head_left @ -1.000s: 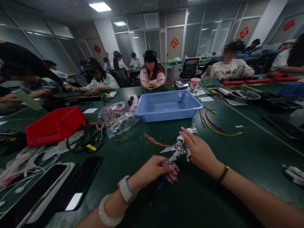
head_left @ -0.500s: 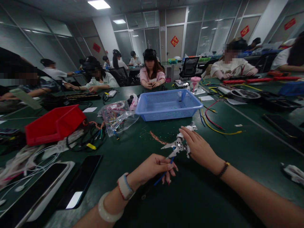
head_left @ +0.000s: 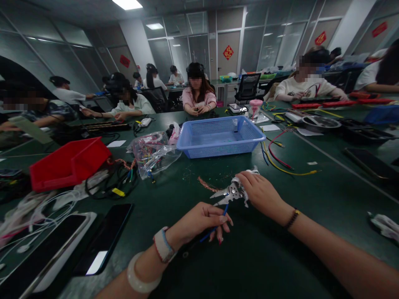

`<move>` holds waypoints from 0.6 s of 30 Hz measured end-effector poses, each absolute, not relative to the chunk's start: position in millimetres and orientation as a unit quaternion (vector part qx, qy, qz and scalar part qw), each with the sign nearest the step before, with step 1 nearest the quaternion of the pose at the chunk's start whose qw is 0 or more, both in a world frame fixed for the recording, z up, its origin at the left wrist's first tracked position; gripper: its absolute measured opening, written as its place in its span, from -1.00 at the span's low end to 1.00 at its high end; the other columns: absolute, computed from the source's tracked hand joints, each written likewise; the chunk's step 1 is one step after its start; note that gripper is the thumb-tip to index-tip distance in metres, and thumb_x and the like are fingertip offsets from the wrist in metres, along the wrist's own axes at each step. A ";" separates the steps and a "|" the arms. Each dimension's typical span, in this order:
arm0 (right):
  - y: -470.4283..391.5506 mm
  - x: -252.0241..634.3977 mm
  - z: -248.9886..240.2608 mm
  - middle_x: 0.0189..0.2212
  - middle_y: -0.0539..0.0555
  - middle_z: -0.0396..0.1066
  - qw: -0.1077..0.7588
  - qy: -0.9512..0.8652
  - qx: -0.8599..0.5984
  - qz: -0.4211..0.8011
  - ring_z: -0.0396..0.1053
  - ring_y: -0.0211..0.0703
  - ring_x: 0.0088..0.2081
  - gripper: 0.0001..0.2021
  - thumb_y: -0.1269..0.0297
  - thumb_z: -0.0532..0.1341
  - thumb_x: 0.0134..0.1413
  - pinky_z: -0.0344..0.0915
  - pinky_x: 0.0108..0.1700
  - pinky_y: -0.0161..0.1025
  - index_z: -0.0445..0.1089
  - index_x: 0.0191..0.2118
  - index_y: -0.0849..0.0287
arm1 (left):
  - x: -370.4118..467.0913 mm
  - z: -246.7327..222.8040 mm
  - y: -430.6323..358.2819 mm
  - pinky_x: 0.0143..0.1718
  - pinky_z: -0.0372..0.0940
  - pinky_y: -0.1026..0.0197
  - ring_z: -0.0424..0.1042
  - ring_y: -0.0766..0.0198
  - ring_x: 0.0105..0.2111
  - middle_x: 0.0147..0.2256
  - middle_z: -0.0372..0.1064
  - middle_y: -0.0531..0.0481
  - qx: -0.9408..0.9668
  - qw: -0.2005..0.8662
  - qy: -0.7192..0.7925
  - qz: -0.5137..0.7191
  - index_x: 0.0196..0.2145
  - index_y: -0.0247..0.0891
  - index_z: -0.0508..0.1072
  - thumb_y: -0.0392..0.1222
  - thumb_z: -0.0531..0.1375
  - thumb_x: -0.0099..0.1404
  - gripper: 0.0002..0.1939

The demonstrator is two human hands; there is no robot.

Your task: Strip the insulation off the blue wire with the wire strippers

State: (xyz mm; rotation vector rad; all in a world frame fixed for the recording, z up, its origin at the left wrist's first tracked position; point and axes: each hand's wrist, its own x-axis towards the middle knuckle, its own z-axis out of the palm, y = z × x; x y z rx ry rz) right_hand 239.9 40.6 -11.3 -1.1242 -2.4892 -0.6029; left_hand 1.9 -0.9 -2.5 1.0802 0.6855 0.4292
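Between the thumb and fingers of my left hand [head_left: 209,220] a blue wire [head_left: 207,236] is pinched, its upper end reaching the jaws of a wire stripper [head_left: 232,192]. My right hand [head_left: 258,189] is wrapped around the stripper's handles, which are covered in something white and crumpled. The jaws point left and stand slightly apart, close above my left fingers. Just beyond the jaws, a frayed bundle of bare copper strands [head_left: 206,184] lies on the dark green table. Part of the handles is hidden by my right palm.
Ahead stands a blue plastic basket [head_left: 218,150]. Left of it are a clear bag of wires [head_left: 152,153] and a red bin [head_left: 73,162]. Phones [head_left: 104,241] lie near my left forearm. Colored wires [head_left: 299,175] lie at right. Several people sit around the tables.
The stripper's jaws have come closer together as my right hand tightened and dipped slightly. My left hand keeps its pinch on the blue wire in nearly the same place.
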 end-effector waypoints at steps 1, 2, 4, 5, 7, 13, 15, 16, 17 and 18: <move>41.1 240.2 -10.3 -0.07 0.27 0.38 0.167 -0.878 -0.394 -0.214 0.35 -0.01 -0.11 -0.66 0.53 0.02 0.14 0.28 -0.10 -0.14 0.23 0.05 0.38 | 1.9 -2.2 -1.1 -0.64 0.19 0.45 0.46 0.40 -0.54 -0.40 0.48 -0.04 0.498 0.782 0.317 0.198 -0.27 -0.39 0.53 -0.12 0.27 0.22 -0.76; 41.5 240.5 -9.2 -0.09 0.26 0.38 0.163 -0.879 -0.393 -0.215 0.35 -0.03 -0.13 -0.68 0.53 0.03 0.15 0.27 -0.12 -0.16 0.25 0.03 0.36 | 1.9 -1.8 -1.3 -0.64 0.19 0.45 0.46 0.40 -0.54 -0.40 0.48 -0.05 0.497 0.783 0.317 0.198 -0.28 -0.39 0.53 -0.12 0.27 0.22 -0.76; 41.8 241.0 -6.9 -0.14 0.22 0.40 0.161 -0.876 -0.398 -0.220 0.36 -0.08 -0.20 -0.72 0.51 0.04 0.15 0.25 -0.19 -0.20 0.28 -0.02 0.33 | 2.1 -1.0 -1.7 -0.64 0.19 0.45 0.46 0.40 -0.54 -0.40 0.48 -0.05 0.496 0.783 0.318 0.198 -0.28 -0.40 0.53 -0.12 0.27 0.22 -0.75; 41.7 241.2 -5.7 -0.18 0.20 0.41 0.161 -0.873 -0.402 -0.223 0.36 -0.10 -0.25 -0.75 0.50 0.05 0.16 0.23 -0.22 -0.22 0.29 -0.04 0.32 | 2.2 -0.7 -2.0 -0.65 0.18 0.45 0.45 0.40 -0.54 -0.41 0.48 -0.05 0.496 0.783 0.318 0.198 -0.28 -0.40 0.53 -0.11 0.28 0.22 -0.75; 41.1 241.5 -3.5 -0.25 0.16 0.41 0.162 -0.866 -0.414 -0.229 0.35 -0.15 -0.34 -0.79 0.49 0.06 0.16 0.19 -0.29 -0.24 0.32 -0.10 0.28 | 2.5 -0.2 -2.4 -0.65 0.18 0.45 0.45 0.40 -0.55 -0.42 0.47 -0.05 0.499 0.782 0.317 0.198 -0.29 -0.41 0.53 -0.11 0.28 0.22 -0.74; 37.6 240.1 -0.9 -0.35 0.11 0.39 0.152 -0.850 -0.450 -0.228 0.30 -0.21 -0.43 -0.87 0.45 0.08 0.17 0.11 -0.36 -0.26 0.35 -0.22 0.22 | 2.5 -0.4 -1.8 -0.64 0.17 0.43 0.44 0.40 -0.55 -0.42 0.47 -0.06 0.507 0.775 0.324 0.192 -0.29 -0.41 0.53 -0.09 0.28 0.21 -0.73; 37.3 240.0 -1.7 -0.35 0.11 0.39 0.149 -0.848 -0.461 -0.216 0.32 -0.21 -0.43 -0.88 0.45 0.09 0.16 0.12 -0.36 -0.27 0.36 -0.23 0.22 | 2.4 -0.7 -1.4 -0.63 0.17 0.43 0.45 0.39 -0.54 -0.41 0.47 -0.06 0.513 0.772 0.322 0.189 -0.28 -0.41 0.53 -0.09 0.27 0.22 -0.73; 37.5 240.3 -2.4 -0.34 0.11 0.39 0.148 -0.848 -0.465 -0.207 0.33 -0.21 -0.43 -0.87 0.45 0.09 0.15 0.13 -0.37 -0.27 0.36 -0.22 0.22 | 2.4 -1.0 -1.2 -0.63 0.17 0.43 0.45 0.39 -0.54 -0.41 0.47 -0.06 0.516 0.772 0.320 0.189 -0.28 -0.40 0.53 -0.09 0.26 0.22 -0.73; 37.9 240.9 -3.3 -0.32 0.11 0.40 0.148 -0.849 -0.467 -0.197 0.34 -0.21 -0.42 -0.86 0.47 0.09 0.14 0.14 -0.39 -0.28 0.36 -0.20 0.22 | 2.5 -1.3 -1.0 -0.63 0.17 0.43 0.45 0.39 -0.54 -0.41 0.47 -0.06 0.519 0.771 0.318 0.188 -0.28 -0.40 0.53 -0.09 0.26 0.23 -0.73; 38.6 241.8 -4.3 -0.30 0.12 0.41 0.147 -0.852 -0.466 -0.186 0.35 -0.21 -0.42 -0.83 0.48 0.09 0.13 0.15 -0.40 -0.28 0.35 -0.17 0.22 | 2.7 -1.8 -0.9 -0.63 0.17 0.43 0.45 0.39 -0.53 -0.40 0.47 -0.06 0.522 0.770 0.316 0.185 -0.28 -0.40 0.53 -0.08 0.26 0.23 -0.73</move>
